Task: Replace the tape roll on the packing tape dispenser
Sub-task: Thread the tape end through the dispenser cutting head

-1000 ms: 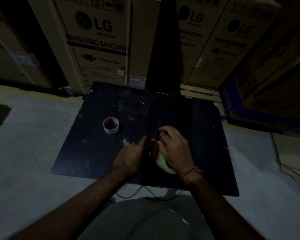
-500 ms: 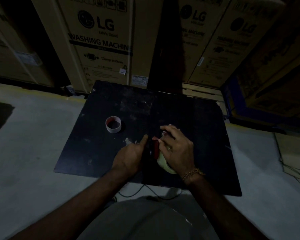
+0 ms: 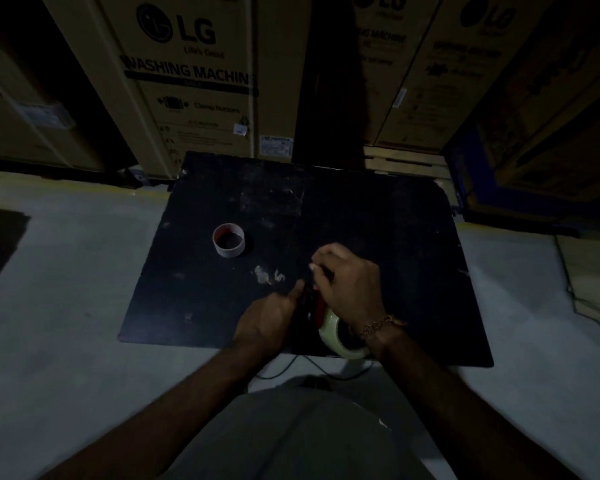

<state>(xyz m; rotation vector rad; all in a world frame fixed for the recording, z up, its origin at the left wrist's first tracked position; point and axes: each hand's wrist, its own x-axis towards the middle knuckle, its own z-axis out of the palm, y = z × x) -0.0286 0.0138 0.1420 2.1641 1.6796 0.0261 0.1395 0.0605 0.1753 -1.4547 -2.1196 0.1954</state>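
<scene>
The tape dispenser (image 3: 313, 308), red and black, sits near the front edge of the dark bench (image 3: 378, 230), mostly hidden between the two hands. A pale roll of tape (image 3: 338, 336) is mounted on its near end, its rim showing below the right wrist. The right hand (image 3: 352, 287) lies over the top of the dispenser with its fingers curled down around the body, gripping it; a chain bracelet (image 3: 378, 325) circles the wrist. The left hand (image 3: 267, 320) is closed into a loose fist against the dispenser's left side, its thumb stretched forward along it; whether it grips anything cannot be told in the dim light. To the left and farther back, well apart from the hands, an empty cardboard core (image 3: 228, 240) stands on end. Between it and the hands lie small crumpled scraps of tape (image 3: 267, 276). Behind the bench stand large cardboard boxes (image 3: 187, 81).
</scene>
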